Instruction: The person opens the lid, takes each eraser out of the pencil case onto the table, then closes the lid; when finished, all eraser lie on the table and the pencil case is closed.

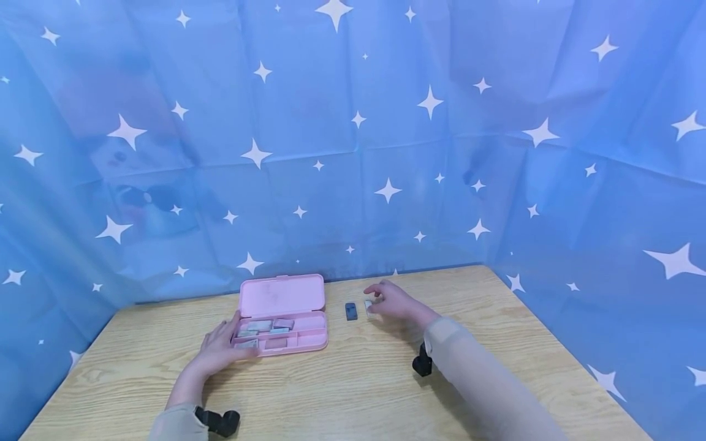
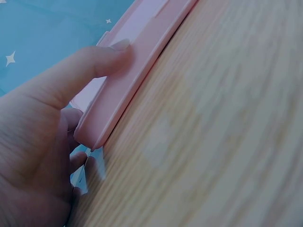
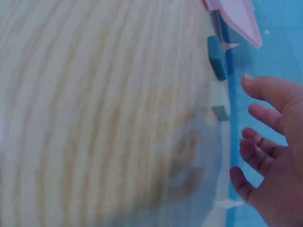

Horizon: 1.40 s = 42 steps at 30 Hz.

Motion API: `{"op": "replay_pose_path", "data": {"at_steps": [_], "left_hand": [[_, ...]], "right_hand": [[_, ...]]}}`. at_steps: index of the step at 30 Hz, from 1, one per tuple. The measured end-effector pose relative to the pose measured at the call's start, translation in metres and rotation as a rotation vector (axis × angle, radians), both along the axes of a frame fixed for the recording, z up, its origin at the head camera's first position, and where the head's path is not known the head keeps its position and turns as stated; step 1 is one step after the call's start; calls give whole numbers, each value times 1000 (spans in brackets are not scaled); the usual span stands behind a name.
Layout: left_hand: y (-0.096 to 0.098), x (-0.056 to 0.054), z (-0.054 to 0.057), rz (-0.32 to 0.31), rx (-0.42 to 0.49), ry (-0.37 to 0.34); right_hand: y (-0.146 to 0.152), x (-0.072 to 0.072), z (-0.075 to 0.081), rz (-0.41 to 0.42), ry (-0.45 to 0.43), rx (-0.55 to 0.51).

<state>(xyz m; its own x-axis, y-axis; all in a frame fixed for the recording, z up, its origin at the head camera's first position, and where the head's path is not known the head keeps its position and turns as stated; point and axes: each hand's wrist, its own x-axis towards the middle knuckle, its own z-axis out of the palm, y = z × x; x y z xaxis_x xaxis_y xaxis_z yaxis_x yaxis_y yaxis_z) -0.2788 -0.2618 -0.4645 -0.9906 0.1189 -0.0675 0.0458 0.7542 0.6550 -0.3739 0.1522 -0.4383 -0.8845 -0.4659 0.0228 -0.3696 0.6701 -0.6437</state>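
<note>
A pink pencil case [image 1: 282,295] lies with its lid folded back on the table, several small pale, grey and pinkish blocks in its compartments. My left hand [image 1: 219,348] holds the case's left end; in the left wrist view the thumb lies on its long side wall and the other fingers reach round the end. A dark blue-grey block [image 1: 351,311] rests to the right of the case. Beside that is a small whitish block [image 3: 220,105]. My right hand [image 1: 393,301] hovers over it with loosely bent fingers, apart from it in the right wrist view.
The wood-grain table [image 1: 309,398] ends at the back against a blue curtain [image 1: 331,226] printed with white stars. Black wrist mounts [image 1: 422,361] sit at both sleeves.
</note>
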Motion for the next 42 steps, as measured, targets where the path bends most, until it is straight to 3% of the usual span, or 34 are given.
{"op": "replay_pose_path", "data": {"at_steps": [15,28,42], "left_hand": [[-3,0,-3,-1,-14,-1],[-3,1,-6,8,6,0],[-2,-2,-3,13,11,5]], "right_hand": [[-57,-1,19,229,-10,76],[-121,3,32,255,5,145],[-149,0,28,329,73,231]]}}
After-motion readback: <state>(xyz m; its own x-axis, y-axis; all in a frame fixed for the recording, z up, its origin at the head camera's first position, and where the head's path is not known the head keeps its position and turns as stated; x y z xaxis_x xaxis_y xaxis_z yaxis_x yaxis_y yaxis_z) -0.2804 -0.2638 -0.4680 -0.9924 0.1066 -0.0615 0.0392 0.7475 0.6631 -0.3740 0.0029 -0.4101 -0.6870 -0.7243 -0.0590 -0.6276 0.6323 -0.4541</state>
